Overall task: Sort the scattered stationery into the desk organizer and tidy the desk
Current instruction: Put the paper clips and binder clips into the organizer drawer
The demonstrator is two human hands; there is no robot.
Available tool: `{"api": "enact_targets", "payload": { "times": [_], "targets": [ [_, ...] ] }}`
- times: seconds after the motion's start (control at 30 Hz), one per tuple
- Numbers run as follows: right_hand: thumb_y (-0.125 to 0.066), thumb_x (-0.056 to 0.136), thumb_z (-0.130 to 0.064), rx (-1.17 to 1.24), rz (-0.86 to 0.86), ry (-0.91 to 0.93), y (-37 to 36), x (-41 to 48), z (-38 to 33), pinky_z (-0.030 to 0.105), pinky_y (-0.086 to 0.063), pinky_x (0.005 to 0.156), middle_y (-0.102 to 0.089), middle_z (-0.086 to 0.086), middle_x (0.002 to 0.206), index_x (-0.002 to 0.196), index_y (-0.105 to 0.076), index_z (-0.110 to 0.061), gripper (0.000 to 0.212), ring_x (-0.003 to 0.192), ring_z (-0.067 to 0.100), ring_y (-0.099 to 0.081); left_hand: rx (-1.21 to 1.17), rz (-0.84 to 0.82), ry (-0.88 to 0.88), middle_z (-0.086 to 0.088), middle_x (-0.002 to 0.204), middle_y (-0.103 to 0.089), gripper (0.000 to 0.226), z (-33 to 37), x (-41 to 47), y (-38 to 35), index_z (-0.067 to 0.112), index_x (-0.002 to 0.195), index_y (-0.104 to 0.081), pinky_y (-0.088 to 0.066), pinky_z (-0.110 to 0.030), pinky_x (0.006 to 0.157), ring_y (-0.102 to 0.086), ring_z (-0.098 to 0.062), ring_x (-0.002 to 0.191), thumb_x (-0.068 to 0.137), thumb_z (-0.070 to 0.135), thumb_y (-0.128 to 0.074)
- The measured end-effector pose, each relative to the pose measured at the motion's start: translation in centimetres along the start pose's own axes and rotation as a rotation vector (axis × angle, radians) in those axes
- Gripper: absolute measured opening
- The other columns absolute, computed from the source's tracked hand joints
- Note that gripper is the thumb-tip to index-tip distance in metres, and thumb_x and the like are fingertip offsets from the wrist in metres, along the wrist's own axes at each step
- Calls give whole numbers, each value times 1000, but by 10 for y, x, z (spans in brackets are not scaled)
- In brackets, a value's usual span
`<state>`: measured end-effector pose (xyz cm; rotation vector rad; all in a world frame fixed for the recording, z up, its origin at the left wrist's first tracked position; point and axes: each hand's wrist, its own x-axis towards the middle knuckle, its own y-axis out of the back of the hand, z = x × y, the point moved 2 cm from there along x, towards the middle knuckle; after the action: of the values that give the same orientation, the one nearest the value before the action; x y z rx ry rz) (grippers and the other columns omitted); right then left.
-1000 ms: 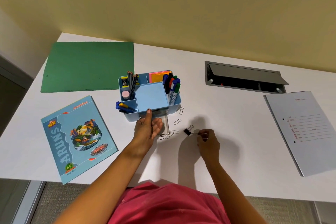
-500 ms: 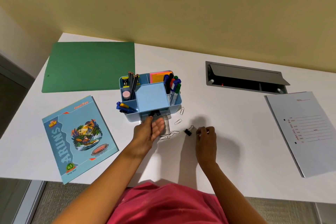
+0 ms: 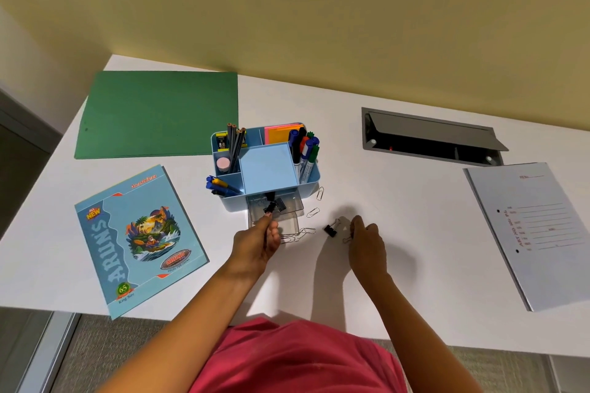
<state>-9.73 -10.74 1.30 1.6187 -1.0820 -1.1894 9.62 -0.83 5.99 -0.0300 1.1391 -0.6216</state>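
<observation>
"Which step was it?"

"Clips into the desk organizer's (image 3: pixel 308 182) drawer (image 3: pixel 287 227). The left hand (image 3: pixel 255 242) reached a binder clip (image 3: pixel 270 208) there; gripping or not, I couldn't tell. The right hand (image 3: pixel 367 239) curled onto a paper clip (image 3: pixel 346 239) nearby."

"Next?"

"A fine pinch and a short carry, I'd judge."

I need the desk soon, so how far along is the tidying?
Done: pencils, pens, markers and sticky notes sit in the organizer, and binder clips lie in its open drawer. In hand: the left hand reaches a clip there; the right hand is beside a black binder clip on the desk. Left: that clip, the loose paper clips, closing the drawer, perhaps the notebook, green folder and grey folder.
</observation>
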Motion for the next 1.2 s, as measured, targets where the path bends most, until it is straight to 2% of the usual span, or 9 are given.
{"api": "enact_targets", "payload": {
  "times": [0.2,0.33,0.43,0.53,0.67,0.73,0.83,1.0,1.2],
  "targets": [
    [-67,82,-14,42,-43,-33,9,3,-7,28,-38,65,-56,18,100,105,-50,0,32,86,33,-60,31,-16,0,-10,74,-59,23,-1,0,2,0,89,-66,-48,-12,41,-54,-3,38,94,20,-58],
    [-68,75,-5,467,223,234,27,-10,-44,20,-31,61,-51,5,84,87,-49,-9,23,68,16,-45,16,-24,0,-3,59,-58,21,0,-2,2,1,88,-65,-47,-12,40,-52,-2,37,93,20,-59],
    [-66,72,-1,495,321,451,39,-19,-87,11,-34,59,-50,3,83,88,-52,-8,22,69,12,-46,-1,-15,12,2,47,-53,22,0,-3,2,5,77,-61,-47,-12,39,-50,-3,36,93,20,-59],
    [-62,78,-6,386,415,634,26,-20,-111,21,-47,64,-55,12,82,88,-59,1,12,75,20,-52,-18,-15,8,2,47,-49,18,0,-3,2,5,81,-61,-45,-12,40,-47,-4,35,94,18,-57],
    [-57,91,-21,361,384,659,12,-16,-116,33,-53,74,-59,13,95,98,-61,1,23,91,24,-56,-6,-24,-4,2,47,-48,16,0,-4,2,5,85,-63,-45,-12,41,-46,-4,36,94,18,-58],
    [-58,91,-21,413,394,615,18,-17,-115,31,-52,78,-59,14,101,105,-59,-1,24,95,25,-57,-6,-19,0,2,46,-48,18,0,-4,3,6,82,-62,-45,-12,41,-46,-5,35,94,19,-58],
    [-53,92,-21,566,259,304,23,-12,-99,34,-46,87,-52,6,112,113,-55,-13,22,102,21,-50,-19,-19,18,2,48,-48,19,0,-4,2,5,82,-62,-47,-12,42,-47,-4,36,93,20,-59],
    [-57,91,-17,455,250,106,0,-6,-56,31,-45,76,-48,6,105,108,-51,-14,18,97,24,-50,-45,-20,27,2,50,-47,20,0,-4,1,5,79,-60,-46,-11,41,-46,-4,36,93,19,-58],
    [-65,84,-43,309,142,-139,-18,-7,-40,34,-47,73,-54,13,104,119,-46,-6,53,96,30,-55,-72,-18,63,1,46,-50,19,0,-4,2,4,80,-61,-47,-11,42,-48,-4,36,92,19,-60]
  ]
}}
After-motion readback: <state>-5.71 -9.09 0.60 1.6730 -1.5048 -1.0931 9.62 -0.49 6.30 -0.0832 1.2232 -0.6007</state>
